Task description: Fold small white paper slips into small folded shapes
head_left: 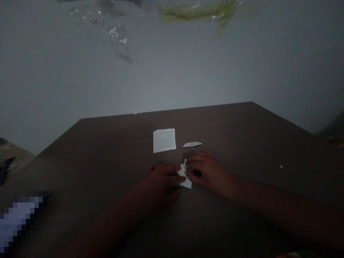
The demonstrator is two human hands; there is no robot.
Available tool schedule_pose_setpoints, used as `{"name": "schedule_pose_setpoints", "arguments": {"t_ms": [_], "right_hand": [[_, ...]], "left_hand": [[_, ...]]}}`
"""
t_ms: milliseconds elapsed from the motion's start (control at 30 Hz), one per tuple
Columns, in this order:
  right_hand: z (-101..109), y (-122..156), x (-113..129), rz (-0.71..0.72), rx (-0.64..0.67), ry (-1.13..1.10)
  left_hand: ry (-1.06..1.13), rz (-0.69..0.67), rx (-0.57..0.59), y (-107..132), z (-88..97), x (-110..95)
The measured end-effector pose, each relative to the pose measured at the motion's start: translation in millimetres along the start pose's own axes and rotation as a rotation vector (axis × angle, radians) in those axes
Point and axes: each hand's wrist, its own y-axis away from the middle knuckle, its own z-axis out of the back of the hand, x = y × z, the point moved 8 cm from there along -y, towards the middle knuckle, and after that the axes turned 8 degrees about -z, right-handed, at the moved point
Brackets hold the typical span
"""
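Between my two hands lies a small folded piece of white paper (185, 178), and it rests on the dark wood tabletop (113, 150). My left hand (161, 182) presses its fingertips on the paper's left side. My right hand (205, 172) pinches the right side, with a small dark object (196, 172) showing by its fingers. Farther back, a printed paper square (164, 140) lies flat. A narrow paper scrap (192, 144) sits just to its right, above my right hand.
A white speck (281, 166) lies on the table to the right. A pixelated pale patch (18, 222) covers the lower left corner. The table's far edge (166, 110) meets a grey wall (172, 71), with clear plastic and a green strip (199, 12) at the top.
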Motion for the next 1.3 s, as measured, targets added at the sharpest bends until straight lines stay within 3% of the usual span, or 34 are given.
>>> {"name": "schedule_pose_setpoints", "arguments": {"t_ms": [500, 633, 767, 1033, 1300], "right_hand": [[6, -28, -36, -0.115, -0.072, -0.081], [6, -32, -44, -0.136, -0.097, -0.062], [8, -26, -40, -0.127, -0.135, -0.022], [-1, -12, -27, -0.144, 0.009, 0.094], [-4, -16, -23, -0.187, 0.032, 0.071]], "left_hand": [[-0.081, -0.040, -0.076, 3, -8.6, 6], [-0.072, -0.051, -0.033, 1, -7.0, 5], [-0.090, -0.031, -0.014, -1, -8.0, 3], [-0.127, -0.066, -0.055, 2, -13.9, -6], [-0.109, -0.045, -0.043, -4, -14.2, -9]]}}
